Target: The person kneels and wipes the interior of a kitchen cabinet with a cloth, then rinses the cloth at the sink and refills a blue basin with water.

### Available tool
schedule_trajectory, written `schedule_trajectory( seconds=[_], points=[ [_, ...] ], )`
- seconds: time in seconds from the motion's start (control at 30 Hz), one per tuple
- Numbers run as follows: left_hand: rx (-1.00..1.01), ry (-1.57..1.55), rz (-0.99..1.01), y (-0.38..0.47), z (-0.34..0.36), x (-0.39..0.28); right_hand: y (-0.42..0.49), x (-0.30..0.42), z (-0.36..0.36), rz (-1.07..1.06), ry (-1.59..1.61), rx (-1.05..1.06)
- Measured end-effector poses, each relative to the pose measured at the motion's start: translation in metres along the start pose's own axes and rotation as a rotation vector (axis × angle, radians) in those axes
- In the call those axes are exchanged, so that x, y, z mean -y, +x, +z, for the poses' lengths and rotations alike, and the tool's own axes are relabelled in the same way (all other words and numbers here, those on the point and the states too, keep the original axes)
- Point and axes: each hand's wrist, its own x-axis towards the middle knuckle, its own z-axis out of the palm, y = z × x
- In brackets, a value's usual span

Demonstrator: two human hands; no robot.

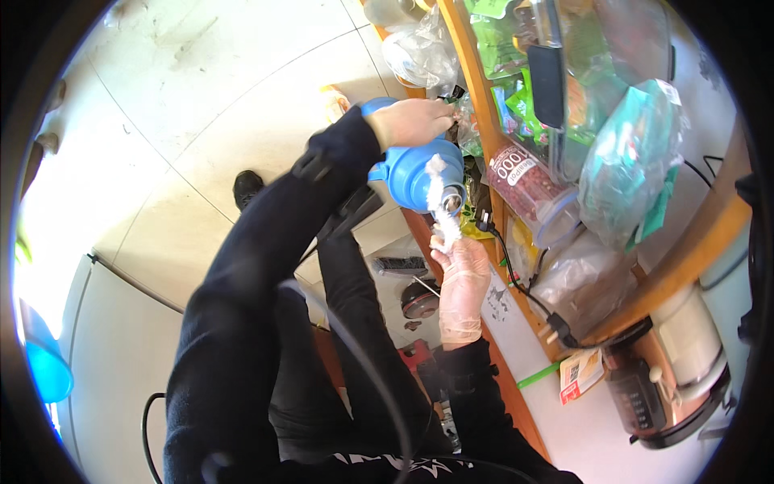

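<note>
My right hand, in a thin translucent glove, pinches the lower end of a white fluffy strip. The strip rises past the metal-lined mouth of a blue vacuum flask or jug, its upper end in front of the blue body. Above the flask is my left hand, palm side down, its fingers stretched towards bagged goods on the shelf. Another blue part shows behind that hand. Whether the left fingers touch or grip anything is hidden.
At right, a wooden shelf bears a jar of reddish contents, plastic bags and a black plug cable. An electric kettle lies lower right. A brush and dark round object are below. A shoe stands on the tiles.
</note>
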Motion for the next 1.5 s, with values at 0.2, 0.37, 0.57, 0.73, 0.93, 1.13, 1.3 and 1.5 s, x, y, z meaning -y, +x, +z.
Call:
schedule_trajectory(
  seconds=[0.2,0.37,0.57,0.73,0.93,1.13,1.3,1.5],
  points=[
    [-0.203,-1.135,-0.739,-0.158,-0.004,-0.104,-0.051,0.024,0.013,-0.115,-0.066,0.171],
    [-0.225,-1.575,-0.639,-0.215,0.003,-0.172,-0.125,0.034,0.005,-0.046,-0.234,0.379],
    [-0.154,-1.273,-0.487,-0.262,-0.011,-0.239,-0.197,0.045,-0.030,-0.263,-0.411,0.309],
    [-0.187,-1.100,-0.560,-0.317,0.018,-0.307,-0.246,0.052,-0.047,-0.349,-0.501,0.358],
    [-0.354,-1.177,-0.516,-0.382,0.077,-0.359,-0.304,0.029,-0.073,-0.259,-0.174,0.505],
    [-0.479,-0.918,-0.495,-0.436,0.128,-0.416,-0.360,0.031,-0.155,-0.286,-0.051,0.571],
    [-0.324,-1.059,-0.497,-0.465,0.161,-0.446,-0.417,0.023,-0.202,-0.404,-0.110,0.485],
    [-0.111,-1.000,-0.415,-0.497,0.151,-0.345,-0.432,-0.022,-0.223,-0.271,0.339,0.389]
  ],
)
